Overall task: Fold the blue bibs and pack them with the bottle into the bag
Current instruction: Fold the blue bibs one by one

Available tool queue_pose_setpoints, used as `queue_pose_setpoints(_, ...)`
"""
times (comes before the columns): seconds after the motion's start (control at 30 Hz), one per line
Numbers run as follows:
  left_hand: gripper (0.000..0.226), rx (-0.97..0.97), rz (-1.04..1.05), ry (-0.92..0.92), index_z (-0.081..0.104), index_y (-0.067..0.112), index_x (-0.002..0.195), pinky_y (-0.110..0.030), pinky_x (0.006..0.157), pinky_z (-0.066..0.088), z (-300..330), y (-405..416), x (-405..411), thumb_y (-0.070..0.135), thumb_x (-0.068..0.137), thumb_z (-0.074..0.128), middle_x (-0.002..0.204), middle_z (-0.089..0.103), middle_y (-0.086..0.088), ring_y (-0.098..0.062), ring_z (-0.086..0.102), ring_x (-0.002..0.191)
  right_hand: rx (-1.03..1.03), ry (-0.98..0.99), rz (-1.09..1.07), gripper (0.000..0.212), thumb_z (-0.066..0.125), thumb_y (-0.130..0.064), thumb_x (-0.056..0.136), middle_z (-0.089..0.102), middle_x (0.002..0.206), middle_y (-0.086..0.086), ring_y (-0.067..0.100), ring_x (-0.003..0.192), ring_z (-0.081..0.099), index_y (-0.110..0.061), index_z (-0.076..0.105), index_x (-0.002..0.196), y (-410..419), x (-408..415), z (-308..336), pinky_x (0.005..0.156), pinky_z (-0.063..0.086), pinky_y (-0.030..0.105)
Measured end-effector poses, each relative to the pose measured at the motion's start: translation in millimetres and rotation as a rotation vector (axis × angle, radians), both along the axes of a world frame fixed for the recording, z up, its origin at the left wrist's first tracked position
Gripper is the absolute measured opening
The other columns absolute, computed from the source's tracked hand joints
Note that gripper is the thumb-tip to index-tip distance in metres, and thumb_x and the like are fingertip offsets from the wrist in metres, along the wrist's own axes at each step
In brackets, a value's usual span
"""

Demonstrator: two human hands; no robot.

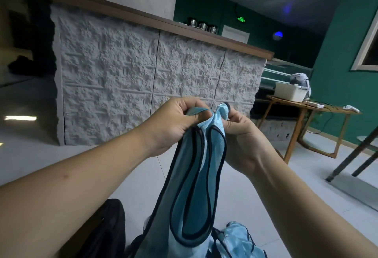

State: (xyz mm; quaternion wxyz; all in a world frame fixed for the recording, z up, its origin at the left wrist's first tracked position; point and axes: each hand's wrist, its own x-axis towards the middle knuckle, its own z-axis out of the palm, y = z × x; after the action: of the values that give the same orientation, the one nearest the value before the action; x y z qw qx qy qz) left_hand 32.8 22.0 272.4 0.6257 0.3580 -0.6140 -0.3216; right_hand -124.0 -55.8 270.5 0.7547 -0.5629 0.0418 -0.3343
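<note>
You hold one blue bib [196, 186] up with both hands.

Your left hand [173, 123] grips the top of the bib with curled fingers, and the thumb presses the cloth. Your right hand [243, 135] pinches the other top strap, just beside the left hand. The bib hangs down from your hands, long and loose, with a dark edge all round it. It is in front of the rough white counter [143, 78]. More blue bibs [237, 241] lie in a heap under the hanging bib, near its bottom end. A black bag [106, 229] sits left of the hanging bib, down low. A wooden table [302, 112] with a white box [290, 92] stands right of the counter.
</note>
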Motion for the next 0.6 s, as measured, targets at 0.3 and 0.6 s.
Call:
queue_pose_setpoints(0.3,0.028,-0.006,0.085,0.031,0.070,0.022,0.069,-0.029,0.072,0.054,-8.0,-6.2,-6.3,0.042,0.062,0.089,0.095,0.072,-0.004,-0.021,0.066,0.085,-0.031,0.122,-0.105,0.035,0.062,0.012,0.079,0.070,0.077,0.012,0.020,0.058,0.067,0.004,0.064,0.113,2.5,2.1,2.4,0.054,0.057,0.027)
queue_pose_setpoints(0.6,0.054,0.080,-0.003,0.068,0.071,0.016,0.119,-0.034,0.090,0.058,-7.7,-3.3,-4.7,0.042,0.072,0.081,0.118,0.075,-0.012,-0.024,0.072,0.106,-0.083,0.303,-0.221,0.061,0.071,0.002,0.078,0.067,0.106,0.024,0.035,0.094,0.062,0.006,0.054,0.136,-8.0,3.0,-0.4,0.082,0.053,0.042)
